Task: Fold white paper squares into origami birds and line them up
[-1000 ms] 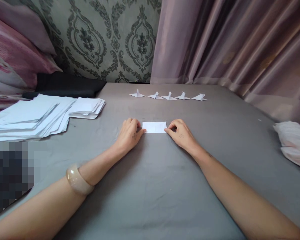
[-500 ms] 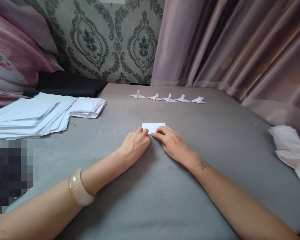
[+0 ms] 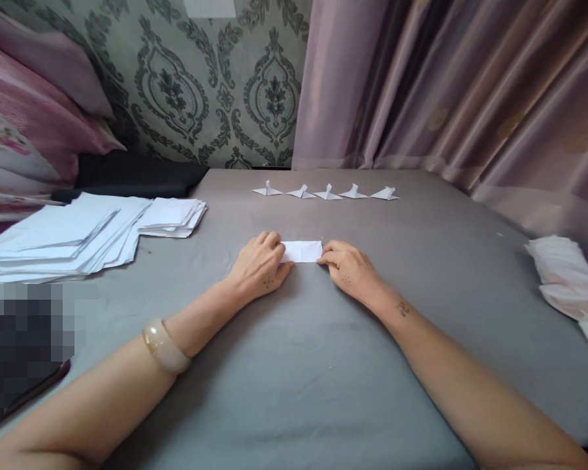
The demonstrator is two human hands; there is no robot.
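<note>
A small folded rectangle of white paper [image 3: 302,251] lies flat on the grey cloth, a faint crease running across its middle. At its left end is my left hand [image 3: 261,264], fingers bent over the edge and thumb along the near side. My right hand [image 3: 350,266] pinches the near right corner between thumb and fingers. A pale bangle [image 3: 165,346] circles my left wrist.
Several folded paper figures [image 3: 327,192] stand in a row at the back. Larger paper sheets [image 3: 63,228] and smaller sheets [image 3: 171,215] are stacked at left. Crumpled pale cloth [image 3: 561,267] lies at right; curtains [image 3: 353,85] hang behind.
My hands have moved apart to the two ends of the paper, uncovering its middle. The view has tilted up slightly.
</note>
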